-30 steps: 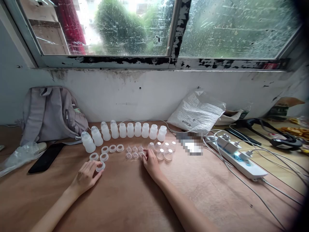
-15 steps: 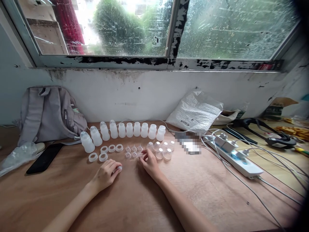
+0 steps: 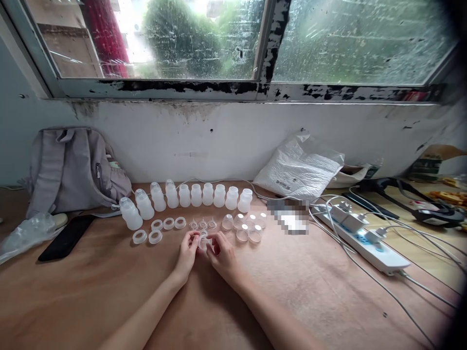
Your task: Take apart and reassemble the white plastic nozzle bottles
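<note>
My left hand point(image 3: 188, 248) is closed on a translucent bottle collar ring point(image 3: 202, 243), held just above the table. My right hand point(image 3: 222, 253) meets it from the right, its fingertips pinching a clear bottle nipple against the ring; the fingers hide most of the nipple. Behind my hands, several clear nipples point(image 3: 203, 223) stand in rows, the front ones partly covered. To the left lie several white collar rings point(image 3: 169, 223). Clear dome caps point(image 3: 242, 233) are grouped on the right. A curved row of frosted baby bottles point(image 3: 196, 195) stands at the back, the leftmost ones capped.
At the left are a grey backpack point(image 3: 78, 170), a black phone point(image 3: 67, 238) and a clear plastic bag point(image 3: 29, 236). A silvery plastic bag point(image 3: 299, 167) leans on the wall. On the right, a white power strip point(image 3: 379, 250) trails several cables across the wooden table point(image 3: 226, 321).
My right hand has drawn a nipple back from the row. My left hand has moved right with the ring, and the two hands now meet. The view has shifted slightly.
</note>
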A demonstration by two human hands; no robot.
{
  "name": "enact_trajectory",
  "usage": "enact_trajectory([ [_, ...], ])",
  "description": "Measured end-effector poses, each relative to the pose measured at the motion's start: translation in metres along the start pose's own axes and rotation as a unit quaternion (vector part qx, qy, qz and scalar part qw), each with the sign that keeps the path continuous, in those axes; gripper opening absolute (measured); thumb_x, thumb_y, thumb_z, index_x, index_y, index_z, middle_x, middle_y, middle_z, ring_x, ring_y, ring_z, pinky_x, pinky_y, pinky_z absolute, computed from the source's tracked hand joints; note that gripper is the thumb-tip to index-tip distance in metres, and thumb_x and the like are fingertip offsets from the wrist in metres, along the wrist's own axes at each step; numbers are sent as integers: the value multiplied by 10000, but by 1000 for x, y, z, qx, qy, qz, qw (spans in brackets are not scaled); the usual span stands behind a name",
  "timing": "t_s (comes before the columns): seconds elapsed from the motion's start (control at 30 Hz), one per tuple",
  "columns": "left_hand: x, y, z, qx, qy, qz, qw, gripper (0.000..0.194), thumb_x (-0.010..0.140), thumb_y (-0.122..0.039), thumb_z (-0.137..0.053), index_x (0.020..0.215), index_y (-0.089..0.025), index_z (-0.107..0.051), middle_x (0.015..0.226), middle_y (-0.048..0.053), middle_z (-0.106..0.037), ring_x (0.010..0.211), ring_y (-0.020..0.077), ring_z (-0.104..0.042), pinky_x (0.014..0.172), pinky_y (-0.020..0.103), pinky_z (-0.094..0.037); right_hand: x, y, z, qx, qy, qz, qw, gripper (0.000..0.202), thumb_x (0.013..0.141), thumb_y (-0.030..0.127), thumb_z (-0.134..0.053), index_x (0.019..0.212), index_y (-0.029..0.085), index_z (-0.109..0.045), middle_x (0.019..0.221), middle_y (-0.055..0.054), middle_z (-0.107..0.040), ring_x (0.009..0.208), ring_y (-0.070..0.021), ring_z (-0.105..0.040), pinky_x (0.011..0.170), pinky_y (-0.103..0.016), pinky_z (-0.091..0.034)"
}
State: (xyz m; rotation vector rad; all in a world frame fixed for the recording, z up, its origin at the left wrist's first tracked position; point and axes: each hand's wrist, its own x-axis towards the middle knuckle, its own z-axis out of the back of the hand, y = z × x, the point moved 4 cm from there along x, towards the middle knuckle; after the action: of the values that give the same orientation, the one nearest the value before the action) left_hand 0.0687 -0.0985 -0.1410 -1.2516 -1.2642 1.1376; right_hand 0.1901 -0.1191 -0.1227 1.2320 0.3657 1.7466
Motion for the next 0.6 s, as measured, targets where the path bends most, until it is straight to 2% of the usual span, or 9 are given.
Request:
enact_trajectory([
  [0.23,-4,0,1,29,33,-31,999,247,789,-409,-456,846,-172,-498,758,15,-534,669,124,-527,570,224,-455,-2,9,-4,35,75,-27,996,208,756,150,-428,944,200,-503,751,-13,-533,585,-112,-479,556,-227,-415],
  [0.4,-4,-1,2,29,27,-24,999,262,785,-422,-462,864,-173,-489,777,10,-535,576,91,-497,524,213,-447,5,7,12,39,-24,-74,996,166,744,169,-452,892,176,-527,778,-28,-521,532,-91,-454,521,-229,-413],
  [0.43,-4,-2,2,23,26,-21,999,268,780,-428,-466,862,-174,-488,793,15,-535,593,97,-504,517,213,-449,6,5,14,44,-26,-92,994,174,741,178,-463,900,173,-533,793,-32,-522,529,-89,-457,516,-228,-415],
  [0.6,-5,-5,2,8,44,-15,999,292,765,-449,-478,840,-168,-499,808,37,-557,694,142,-543,539,234,-475,7,0,4,105,99,-148,978,192,765,248,-489,920,165,-566,752,-24,-584,536,-99,-508,499,-218,-420],
])
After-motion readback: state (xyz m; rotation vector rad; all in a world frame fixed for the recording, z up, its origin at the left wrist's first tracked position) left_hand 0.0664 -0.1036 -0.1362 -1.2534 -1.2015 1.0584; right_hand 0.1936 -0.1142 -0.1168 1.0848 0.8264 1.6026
